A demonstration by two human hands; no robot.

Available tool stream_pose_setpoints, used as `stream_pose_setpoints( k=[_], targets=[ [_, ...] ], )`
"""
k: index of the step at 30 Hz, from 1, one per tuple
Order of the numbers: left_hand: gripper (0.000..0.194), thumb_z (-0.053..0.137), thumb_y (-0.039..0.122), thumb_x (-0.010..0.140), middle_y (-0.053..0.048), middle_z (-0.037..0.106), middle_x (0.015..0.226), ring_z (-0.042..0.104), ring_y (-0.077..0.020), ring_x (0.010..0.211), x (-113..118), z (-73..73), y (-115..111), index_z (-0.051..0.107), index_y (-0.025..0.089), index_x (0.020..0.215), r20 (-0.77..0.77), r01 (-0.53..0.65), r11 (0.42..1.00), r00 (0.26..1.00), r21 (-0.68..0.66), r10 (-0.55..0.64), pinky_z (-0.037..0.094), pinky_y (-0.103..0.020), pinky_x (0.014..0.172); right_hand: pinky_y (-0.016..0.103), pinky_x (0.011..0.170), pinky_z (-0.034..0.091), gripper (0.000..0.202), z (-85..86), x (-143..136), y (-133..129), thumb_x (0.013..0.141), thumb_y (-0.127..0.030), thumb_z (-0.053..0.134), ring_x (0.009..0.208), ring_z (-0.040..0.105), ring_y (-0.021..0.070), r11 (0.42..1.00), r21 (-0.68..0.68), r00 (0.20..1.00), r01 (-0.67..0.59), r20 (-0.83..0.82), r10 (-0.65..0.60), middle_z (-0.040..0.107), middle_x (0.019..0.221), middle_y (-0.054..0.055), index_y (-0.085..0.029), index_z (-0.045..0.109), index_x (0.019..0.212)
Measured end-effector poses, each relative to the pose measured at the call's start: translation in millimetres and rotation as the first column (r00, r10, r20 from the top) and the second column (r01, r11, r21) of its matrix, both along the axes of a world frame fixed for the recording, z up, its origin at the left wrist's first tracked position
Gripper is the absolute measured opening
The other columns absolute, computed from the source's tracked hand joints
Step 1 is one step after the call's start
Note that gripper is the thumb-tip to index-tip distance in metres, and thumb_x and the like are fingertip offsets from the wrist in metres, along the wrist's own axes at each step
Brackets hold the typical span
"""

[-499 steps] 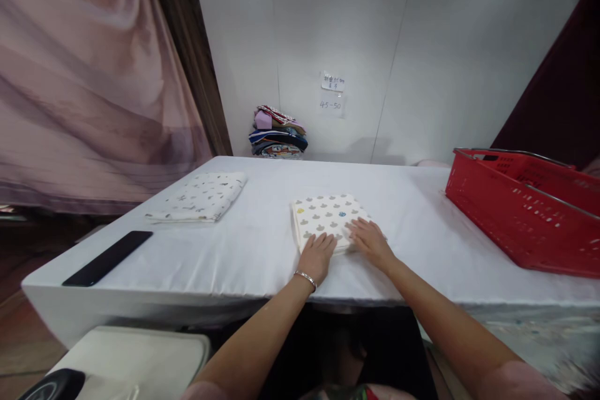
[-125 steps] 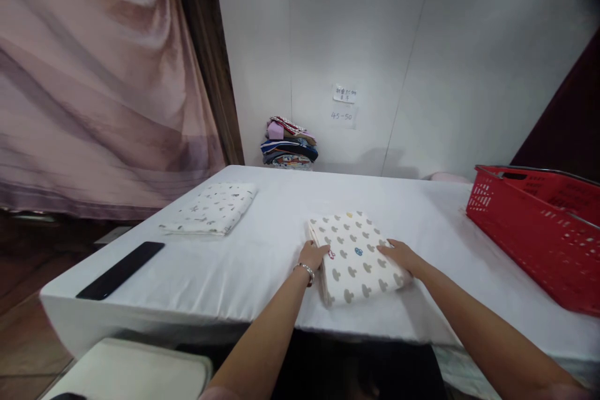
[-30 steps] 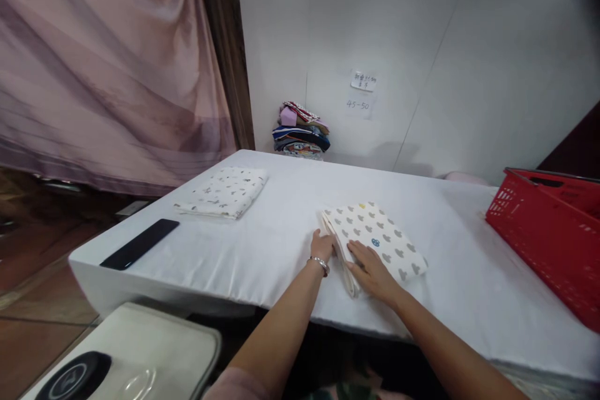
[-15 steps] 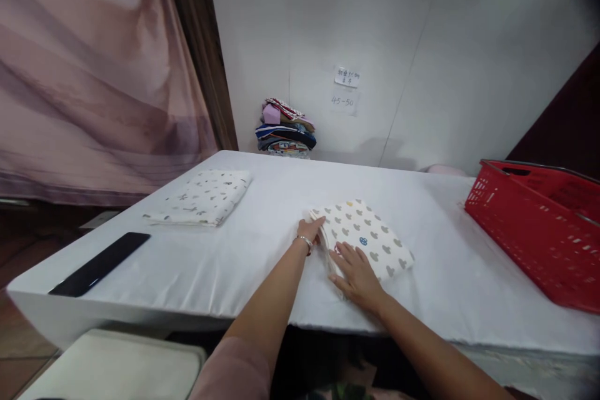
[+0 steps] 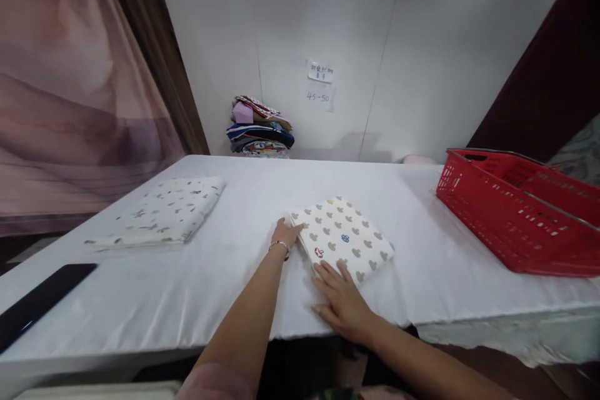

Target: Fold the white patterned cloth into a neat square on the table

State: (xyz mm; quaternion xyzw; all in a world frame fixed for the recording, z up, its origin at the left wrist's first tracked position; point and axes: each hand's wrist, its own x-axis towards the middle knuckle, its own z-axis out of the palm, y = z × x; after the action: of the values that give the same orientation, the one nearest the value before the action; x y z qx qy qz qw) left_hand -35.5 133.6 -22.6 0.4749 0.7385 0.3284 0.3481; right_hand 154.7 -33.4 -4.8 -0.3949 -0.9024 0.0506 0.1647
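Note:
A folded white cloth (image 5: 335, 225) with grey mushroom-like prints, plus a few coloured ones, lies at an angle on the white-covered table (image 5: 253, 200). At its left corner is my left hand (image 5: 287, 234), wearing a bracelet; the thumb rests over the edge and the other fingers are partly hidden, closed on the layers. My right hand (image 5: 342, 300) is spread, palm down, with fingertips on the cloth's near edge. A second folded cloth (image 5: 162, 209), white with small dark prints, lies flat to the left, apart from both hands.
To the right stands a red plastic basket (image 5: 506, 219). A pile of folded fabrics (image 5: 260, 131) is against the back wall, left of paper notes (image 5: 320, 72). A black flat object (image 5: 44, 300) lies near the left front edge. A pink curtain (image 5: 70, 75) hangs at left.
The view has shifted right and slightly closer to the table. My right hand has slid back toward the near edge, uncovering more of the print. The left hand stays at the cloth's left corner.

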Motion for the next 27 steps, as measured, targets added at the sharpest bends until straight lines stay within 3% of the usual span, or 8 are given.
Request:
stream_pose_setpoints(
  k=[2, 4, 8, 12, 15, 19, 23, 27],
  targets=[
    [0.085, 0.069, 0.048, 0.062, -0.013, 0.056, 0.12, 0.054, -0.0265, 0.108, -0.8, -0.9, 0.8, 0.034, 0.015, 0.133, -0.004, 0.014, 1.0, 1.0, -0.013, -0.014, 0.045, -0.03, 0.083, 0.048, 0.108, 0.015, 0.052, 11.6, 12.3, 7.9, 0.09, -0.042, 0.035, 0.134, 0.017, 0.021, 0.999, -0.003, 0.999, 0.041, -0.028, -0.041, 0.028, 0.144, 0.007, -0.02, 0.03, 0.137],
    [0.084, 0.069, 0.048, 0.062, -0.013, 0.055, 0.121, 0.054, -0.027, 0.109, -0.8, 0.0, 1.0, 0.035, 0.016, 0.132, -0.02, 0.011, 1.0, 1.0, -0.024, -0.011, 0.045, -0.03, 0.084, 0.047, 0.108, 0.013, 0.049, 20.7, 29.9, 23.1, 0.091, -0.04, 0.032, 0.135, 0.013, 0.0211, 0.984, 0.033, 0.984, 0.172, -0.05, -0.171, 0.025, 0.145, 0.006, -0.021, 0.032, 0.136],
    [0.086, 0.067, 0.048, 0.063, -0.014, 0.051, 0.126, 0.052, -0.0281, 0.111, 1.2, 5.5, -1.2, 0.032, 0.015, 0.134, -0.047, 0.019, 0.999, 0.999, -0.05, -0.021, 0.042, -0.033, 0.089, 0.049, 0.107, 0.013, 0.052, 14.6, 65.3, 54.3, 0.09, -0.045, 0.031, 0.135, 0.014, 0.024, 0.896, 0.004, 0.896, 0.443, 0.033, -0.443, 0.027, 0.144, 0.009, -0.018, 0.036, 0.135],
    [0.085, 0.063, 0.047, 0.066, -0.014, 0.048, 0.13, 0.049, -0.0281, 0.114, 2.7, 10.3, -5.0, 0.028, 0.015, 0.136, -0.038, 0.032, 0.997, 0.999, -0.068, -0.035, 0.039, -0.034, 0.093, 0.047, 0.108, 0.011, 0.053, -2.1, 82.1, 65.0, 0.089, -0.048, 0.029, 0.134, 0.018, 0.0228, 0.898, -0.074, 0.898, 0.434, 0.111, -0.425, 0.029, 0.143, 0.007, -0.019, 0.038, 0.134],
    [0.083, 0.063, 0.047, 0.066, -0.014, 0.047, 0.131, 0.048, -0.0282, 0.116, 3.0, 10.6, -6.3, 0.03, 0.015, 0.136, -0.038, 0.022, 0.998, 0.999, -0.053, -0.024, 0.037, -0.033, 0.094, 0.047, 0.107, 0.015, 0.051, -1.5, 92.2, 68.9, 0.088, -0.048, 0.032, 0.133, 0.021, 0.0226, 0.896, -0.123, 0.905, 0.426, 0.058, -0.422, 0.032, 0.142, 0.005, -0.022, 0.042, 0.131],
    [0.083, 0.065, 0.046, 0.066, -0.014, 0.048, 0.13, 0.048, -0.0275, 0.115, 3.4, 9.4, -6.5, 0.03, 0.015, 0.134, -0.028, 0.013, 0.999, 1.0, -0.038, -0.014, 0.038, -0.032, 0.093, 0.045, 0.103, 0.027, 0.048, 2.3, 115.4, 82.7, 0.086, -0.042, 0.037, 0.127, 0.034, 0.0239, 0.79, -0.167, 0.789, 0.589, -0.091, -0.608, 0.041, 0.137, 0.009, -0.02, 0.045, 0.128],
    [0.083, 0.065, 0.047, 0.065, -0.014, 0.046, 0.131, 0.047, -0.027, 0.116, 4.9, 10.6, -9.0, 0.03, 0.015, 0.134, -0.017, -0.005, 0.999, 1.0, -0.039, 0.004, 0.038, -0.031, 0.093, 0.038, 0.098, 0.036, 0.056, -2.3, 132.9, 96.3, 0.082, -0.047, 0.043, 0.117, 0.047, 0.0239, 0.675, -0.371, 0.69, 0.638, -0.114, -0.715, 0.049, 0.129, 0.01, -0.017, 0.045, 0.129],
    [0.081, 0.065, 0.044, 0.066, -0.014, 0.046, 0.132, 0.047, -0.0256, 0.116, 6.3, 15.4, -9.1, 0.031, 0.016, 0.133, 0.015, -0.021, 0.999, 1.0, -0.03, 0.022, 0.038, -0.03, 0.093, 0.036, 0.097, 0.036, 0.06, -4.7, 131.7, 96.9, 0.08, -0.049, 0.045, 0.118, 0.046, 0.0239, 0.654, -0.401, 0.676, 0.642, -0.108, -0.729, 0.05, 0.129, 0.01, -0.014, 0.044, 0.129]
  ],
)
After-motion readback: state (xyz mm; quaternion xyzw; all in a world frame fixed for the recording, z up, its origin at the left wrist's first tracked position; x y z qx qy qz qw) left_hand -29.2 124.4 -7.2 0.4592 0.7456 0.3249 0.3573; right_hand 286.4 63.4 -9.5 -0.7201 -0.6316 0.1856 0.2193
